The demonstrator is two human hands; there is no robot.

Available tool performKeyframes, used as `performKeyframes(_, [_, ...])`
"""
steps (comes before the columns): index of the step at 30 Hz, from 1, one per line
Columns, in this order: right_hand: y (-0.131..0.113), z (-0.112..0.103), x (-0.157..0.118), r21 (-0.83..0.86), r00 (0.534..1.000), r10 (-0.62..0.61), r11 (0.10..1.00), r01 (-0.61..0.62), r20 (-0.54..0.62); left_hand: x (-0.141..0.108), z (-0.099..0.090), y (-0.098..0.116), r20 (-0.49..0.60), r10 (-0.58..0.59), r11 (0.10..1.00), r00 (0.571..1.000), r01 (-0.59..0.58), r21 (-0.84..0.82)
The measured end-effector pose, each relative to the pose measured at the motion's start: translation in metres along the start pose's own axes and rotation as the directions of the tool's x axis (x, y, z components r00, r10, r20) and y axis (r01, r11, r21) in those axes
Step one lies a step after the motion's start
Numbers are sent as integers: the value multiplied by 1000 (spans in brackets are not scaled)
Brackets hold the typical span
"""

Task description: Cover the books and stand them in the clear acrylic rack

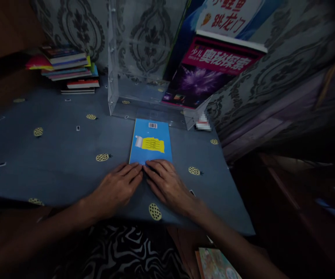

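A small blue book (151, 133) lies on the cloth-covered table, with a yellow patch of print and a barcode at its far end. At its near edge, my left hand (121, 184) is closed with bent fingers on the left part of that edge. Beside it, my right hand (166, 182) has its fingertips over the near right part of the cover, closed on the same edge. The two hands almost meet at the middle. Both thumbs are mostly hidden, and so is the book's near edge.
Beyond the book stands a clear acrylic rack (144, 106), holding a purple book (205, 73) and a large blue book (225, 17). A book stack (68, 69) is at the back left. A small pixelated item (203, 123) sits right of the rack. Another book (215, 263) is below the table.
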State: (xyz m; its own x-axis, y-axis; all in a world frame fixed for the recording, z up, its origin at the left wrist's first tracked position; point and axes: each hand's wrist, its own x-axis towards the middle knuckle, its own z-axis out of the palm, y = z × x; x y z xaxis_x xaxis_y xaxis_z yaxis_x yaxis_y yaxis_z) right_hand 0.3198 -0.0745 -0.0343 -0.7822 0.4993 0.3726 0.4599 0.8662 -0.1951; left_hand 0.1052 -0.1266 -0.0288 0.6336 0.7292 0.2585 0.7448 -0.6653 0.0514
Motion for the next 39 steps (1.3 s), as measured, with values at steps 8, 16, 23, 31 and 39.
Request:
performKeyframes(8, [2, 0, 21, 49, 998, -25, 999, 22, 58, -10, -5, -11, -58, -44, 999, 997, 44, 2])
performKeyframes(16, [6, 6, 42, 76, 997, -45, 996, 39, 67, -8, -4, -15, -114, -41, 998, 993, 36, -41])
performKeyframes(23, [13, 8, 51, 82, 994, -52, 996, 44, 93, 0, -8, -23, -153, -85, 983, 985, 57, -177])
performKeyframes(31, [27, 6, 66, 139, 994, -32, 990, 17, 108, 12, -11, -37, -115, -118, 950, 986, 79, -301])
performKeyframes(39, [50, 11, 88, 128, 991, -1, 992, -17, 135, 30, -1, -62, -48, -137, 932, 989, 113, -344])
